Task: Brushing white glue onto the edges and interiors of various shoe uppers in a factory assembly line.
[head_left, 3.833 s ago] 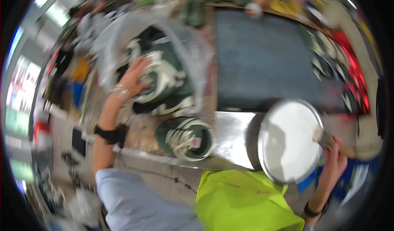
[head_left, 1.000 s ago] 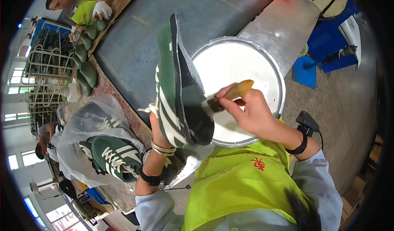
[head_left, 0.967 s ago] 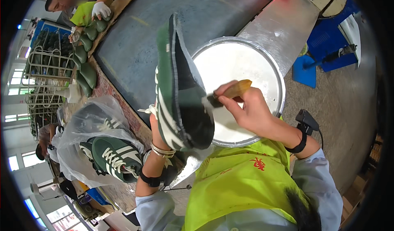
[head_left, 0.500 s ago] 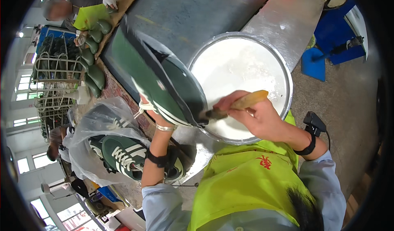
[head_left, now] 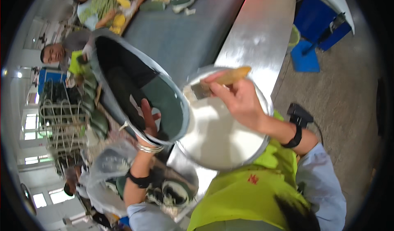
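A dark green shoe upper (head_left: 166, 104) is tilted on my left side, its open underside toward me and a pale grey band round its edge. My left hand (head_left: 150, 119) holds it, with fingers showing inside the opening. In my right hand (head_left: 242, 101) is a flat brush (head_left: 234, 76) with a yellowish handle, gripped near its metal band. Its bristles are at the upper left of a round metal basin (head_left: 269, 108) of white liquid (head_left: 213, 136), close to the upper's edge. Whether they touch the liquid I cannot tell.
Green shoes (head_left: 174, 192) and a clear plastic bag (head_left: 106, 165) lie at lower left. Beyond the basin run a dark belt (head_left: 180, 38) and a metal tabletop (head_left: 250, 34). Co-workers sit at far left near a wire rack (head_left: 61, 120). A blue dustpan (head_left: 305, 58) stands right.
The shoe upper has turned, so its hollow inside now faces me. My right hand has moved the brush from the upper's near edge up over the basin's far left. My view has shifted.
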Tool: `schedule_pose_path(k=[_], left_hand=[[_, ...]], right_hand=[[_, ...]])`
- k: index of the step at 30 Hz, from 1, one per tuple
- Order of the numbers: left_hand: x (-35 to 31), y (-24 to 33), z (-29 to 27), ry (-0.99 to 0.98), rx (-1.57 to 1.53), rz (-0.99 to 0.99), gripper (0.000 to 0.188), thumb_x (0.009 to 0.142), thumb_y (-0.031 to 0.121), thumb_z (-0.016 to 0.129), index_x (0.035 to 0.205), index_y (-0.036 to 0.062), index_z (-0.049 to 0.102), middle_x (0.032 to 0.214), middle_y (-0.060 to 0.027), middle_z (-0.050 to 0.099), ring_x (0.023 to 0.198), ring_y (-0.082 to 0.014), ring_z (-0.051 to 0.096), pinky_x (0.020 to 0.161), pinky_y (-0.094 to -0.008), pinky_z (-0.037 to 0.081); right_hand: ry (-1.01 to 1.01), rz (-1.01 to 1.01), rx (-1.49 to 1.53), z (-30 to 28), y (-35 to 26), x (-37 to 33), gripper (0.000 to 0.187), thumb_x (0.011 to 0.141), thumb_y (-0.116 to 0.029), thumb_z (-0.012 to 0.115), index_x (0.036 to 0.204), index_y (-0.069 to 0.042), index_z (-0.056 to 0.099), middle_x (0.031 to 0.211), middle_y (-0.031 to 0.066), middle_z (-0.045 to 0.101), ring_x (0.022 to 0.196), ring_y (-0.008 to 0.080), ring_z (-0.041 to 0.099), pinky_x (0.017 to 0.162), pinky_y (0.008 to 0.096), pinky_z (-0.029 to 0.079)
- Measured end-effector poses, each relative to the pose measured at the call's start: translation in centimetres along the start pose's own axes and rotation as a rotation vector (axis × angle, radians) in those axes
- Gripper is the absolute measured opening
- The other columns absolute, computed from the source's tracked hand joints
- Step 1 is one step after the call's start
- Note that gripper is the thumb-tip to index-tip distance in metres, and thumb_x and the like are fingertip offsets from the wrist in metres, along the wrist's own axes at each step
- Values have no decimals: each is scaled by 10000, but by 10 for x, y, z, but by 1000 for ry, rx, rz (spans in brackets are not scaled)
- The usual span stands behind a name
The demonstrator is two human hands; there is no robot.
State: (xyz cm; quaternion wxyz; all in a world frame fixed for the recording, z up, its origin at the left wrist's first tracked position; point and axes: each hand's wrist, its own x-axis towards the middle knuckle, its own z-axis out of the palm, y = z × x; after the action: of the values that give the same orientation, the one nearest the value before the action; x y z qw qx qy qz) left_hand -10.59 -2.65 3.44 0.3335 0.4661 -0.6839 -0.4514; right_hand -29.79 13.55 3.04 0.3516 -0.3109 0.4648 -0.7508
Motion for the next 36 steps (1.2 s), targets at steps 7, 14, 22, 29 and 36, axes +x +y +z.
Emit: schedule_pose_path(k=[7,14,22,29,36], left_hand=[[185,22,100,-564,-426,-652,276,952,194,414,1172,79,535,1105,-91,621,982,-242,616,869,-407,505],[271,-55,237,-923,-475,-612,278,932,139,448,1158,-6,520,1072,-142,624,919,-244,643,853,-407,519],[280,-39,235,-865,-263,-641,476,920,432,473,1283,126,434,1328,-137,437,1159,-225,495,926,-439,451],[243,-23,258,-648,79,-500,711,858,331,614,1403,139,198,1206,-120,508,1000,-246,554,695,-405,554],[240,-36,296,-710,-288,-376,614,907,235,549,1419,137,224,1265,-57,455,1157,-158,447,1021,-329,332]], right_hand=[[347,233,-99,-79,-10,-4,222,919,-108,520,1056,47,597,927,92,639,801,104,600,727,220,487],[543,249,-79,-134,-15,-14,177,920,-70,496,1034,55,544,1034,156,614,847,161,616,744,286,539],[611,298,-138,-152,-10,3,212,922,-146,521,1040,29,536,1024,157,607,881,177,615,738,290,532],[614,259,-139,-160,-12,-3,228,914,-173,542,1029,25,540,1039,159,600,884,181,612,744,303,531],[667,255,-143,-163,-12,-23,217,912,-172,545,1022,16,542,1024,154,606,851,178,611,728,310,529]])
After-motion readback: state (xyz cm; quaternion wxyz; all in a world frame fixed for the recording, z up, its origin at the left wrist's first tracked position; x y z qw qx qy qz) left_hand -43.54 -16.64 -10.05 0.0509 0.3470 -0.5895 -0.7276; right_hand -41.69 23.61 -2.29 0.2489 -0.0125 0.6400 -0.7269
